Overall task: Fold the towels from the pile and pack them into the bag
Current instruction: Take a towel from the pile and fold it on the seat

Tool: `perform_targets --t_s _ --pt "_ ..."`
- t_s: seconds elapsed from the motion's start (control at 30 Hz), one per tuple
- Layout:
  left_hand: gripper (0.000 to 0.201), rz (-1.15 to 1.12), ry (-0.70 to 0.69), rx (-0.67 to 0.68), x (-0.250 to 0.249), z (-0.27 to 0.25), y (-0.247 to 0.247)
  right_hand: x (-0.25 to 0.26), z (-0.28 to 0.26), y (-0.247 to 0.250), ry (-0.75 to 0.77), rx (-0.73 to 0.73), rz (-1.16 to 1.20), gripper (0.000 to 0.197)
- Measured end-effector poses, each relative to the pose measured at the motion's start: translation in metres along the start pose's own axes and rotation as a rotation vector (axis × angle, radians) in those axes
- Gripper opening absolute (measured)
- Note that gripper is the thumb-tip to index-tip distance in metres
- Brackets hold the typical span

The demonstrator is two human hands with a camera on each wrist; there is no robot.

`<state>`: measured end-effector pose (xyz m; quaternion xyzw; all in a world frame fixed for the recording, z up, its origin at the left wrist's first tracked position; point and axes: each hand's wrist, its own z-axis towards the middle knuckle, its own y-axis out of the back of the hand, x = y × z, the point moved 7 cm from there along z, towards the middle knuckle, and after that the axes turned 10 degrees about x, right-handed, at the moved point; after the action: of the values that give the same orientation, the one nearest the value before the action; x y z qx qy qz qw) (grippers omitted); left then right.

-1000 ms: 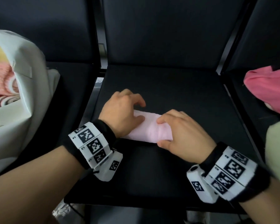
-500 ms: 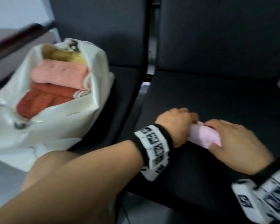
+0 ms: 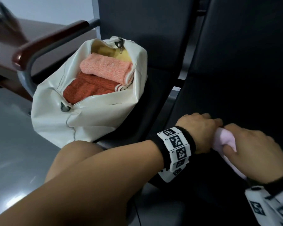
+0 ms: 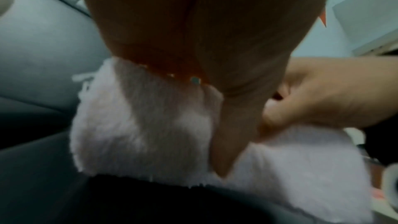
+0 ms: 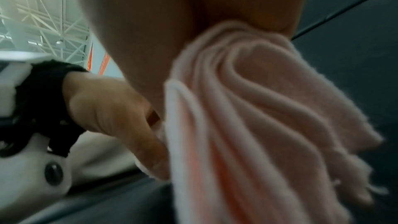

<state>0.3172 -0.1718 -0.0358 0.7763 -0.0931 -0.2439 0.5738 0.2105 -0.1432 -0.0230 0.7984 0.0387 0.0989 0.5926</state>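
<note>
Head view takes in a row of dark seats (image 3: 235,70), the nearer one under the hands and the next one to the left carrying a white bag (image 3: 91,118) that stands unzipped with its mouth wide. Behind the bag runs a reddish-brown armrest (image 3: 44,39) on a grey metal frame. Inside the bag lie folded towels: a rust-red towel (image 3: 88,90) at the near end, a salmon-pink towel (image 3: 104,67) resting partly on top of it, and something yellow (image 3: 108,53) at the far end, too hidden to name. On the nearer seat, the left hand (image 3: 198,128) and the right hand (image 3: 255,152) meet around a folded pale pink towel (image 3: 225,141), well apart from the bag. Both hands have their fingers curled round it, the right thumb pressed into its top; the wrist views show the cloth bunched in layered folds (image 5: 258,108) under each palm. Each wrist wears a black band with white coded markers (image 3: 176,144).
</note>
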Motion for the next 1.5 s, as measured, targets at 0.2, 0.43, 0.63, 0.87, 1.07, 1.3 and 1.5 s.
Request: perform_targets --t_s 0.2,0.43,0.63,0.87,1.07,1.3,1.5 --pt "0.036 0.016 0.049 -0.253 0.039 -0.053 0.034 0.058 -0.011 0.025 0.120 -0.116 0.143 0.027" --pt "0.037 -0.100 0.204 -0.501 0.110 -0.133 0.075 0.146 -0.007 0.045 0.384 -0.381 0.113 0.050" --pt "0.027 -0.109 0.256 -0.835 0.171 -0.192 0.108 0.235 0.010 0.071 0.490 -0.572 0.097 0.044" --pt "0.025 -0.011 0.349 -1.129 0.232 -0.223 0.140 0.309 0.040 0.093 0.583 -0.652 0.146 0.048" --pt "0.032 -0.094 0.667 -0.897 0.267 -0.218 0.136 0.341 0.080 0.080 0.631 -0.702 0.068 0.048" --pt "0.043 -0.125 0.764 -0.360 0.283 -0.195 0.094 0.349 0.119 0.012 0.516 -0.138 -0.359 0.064" --pt "0.048 -0.162 0.595 -0.340 0.278 -0.192 0.085 0.363 0.098 0.016 0.589 -0.064 -0.405 0.074"
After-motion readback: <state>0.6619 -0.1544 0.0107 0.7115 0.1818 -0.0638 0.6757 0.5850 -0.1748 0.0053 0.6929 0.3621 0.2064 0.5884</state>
